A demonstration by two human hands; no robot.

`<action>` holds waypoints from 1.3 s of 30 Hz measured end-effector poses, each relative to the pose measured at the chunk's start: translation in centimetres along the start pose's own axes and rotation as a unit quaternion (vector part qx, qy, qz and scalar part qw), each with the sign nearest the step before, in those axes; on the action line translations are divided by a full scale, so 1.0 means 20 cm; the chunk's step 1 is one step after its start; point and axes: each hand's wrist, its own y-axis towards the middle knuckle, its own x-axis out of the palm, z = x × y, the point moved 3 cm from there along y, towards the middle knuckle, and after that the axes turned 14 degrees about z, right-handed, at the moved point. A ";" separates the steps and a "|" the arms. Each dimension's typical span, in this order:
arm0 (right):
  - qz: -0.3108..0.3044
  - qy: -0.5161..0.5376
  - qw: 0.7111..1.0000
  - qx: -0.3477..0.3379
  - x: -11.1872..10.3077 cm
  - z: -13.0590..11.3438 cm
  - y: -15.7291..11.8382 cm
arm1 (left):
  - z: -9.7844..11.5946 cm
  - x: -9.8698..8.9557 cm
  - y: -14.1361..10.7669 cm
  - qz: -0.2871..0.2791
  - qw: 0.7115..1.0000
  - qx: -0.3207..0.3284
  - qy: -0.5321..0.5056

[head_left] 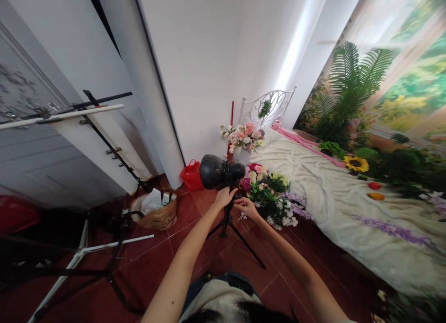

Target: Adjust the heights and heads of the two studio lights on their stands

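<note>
On my feed, a black dome-shaped lamp head [219,171] sits on a thin black tripod stand [228,230], which stands on the red tile floor [209,286] just off the near edge of a bed under a cream blanket [313,197]. I judge the head stiff and top-heavy, so I would take hold of the slim stem just beneath it rather than the smooth shell, and the whole stand could tip if pushed.

My left hand [225,197] is partly closed against the stem under the head, though I cannot tell how firmly it grips. My right hand [245,208] is half open just beside it, its fingers reaching toward the stem, and I see nothing held.

By the bed's near edge lies one pink, white and green flower bouquet [266,195]. A second bunch, in a white vase [242,149], stands by the far corner at a white scrolled metal headboard [268,107]. Further along the blanket I count one yellow sunflower [356,164] and two small red-and-orange fruits [375,190]. Left of the stand are one red bag [191,175] and one tan woven bag [155,212].
</note>
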 end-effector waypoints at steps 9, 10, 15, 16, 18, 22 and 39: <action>-0.070 0.061 0.985 0.143 -0.04 -0.05 0.03 | -0.01 0.01 -0.01 0.000 1.000 -0.017 -0.022; -0.061 0.088 0.985 0.138 -0.05 -0.06 0.03 | -0.01 0.01 -0.01 -0.002 1.000 -0.018 -0.023; -0.061 0.062 0.989 0.120 -0.05 -0.08 0.04 | -0.01 0.01 -0.01 0.002 0.999 -0.020 -0.031; -0.054 0.032 0.993 0.104 -0.04 -0.08 0.05 | -0.02 0.01 -0.01 0.005 0.999 -0.018 -0.038; -0.012 -0.027 0.999 0.043 -0.03 -0.10 0.09 | -0.02 0.01 -0.03 0.016 0.998 -0.002 -0.065; 0.039 -0.092 0.993 -0.058 0.05 -0.20 0.14 | -0.04 0.00 -0.11 0.048 0.987 0.029 -0.148; 0.147 0.053 0.959 -0.237 -0.18 -1.34 0.37 | -0.05 0.01 -0.12 0.064 0.990 0.008 -0.127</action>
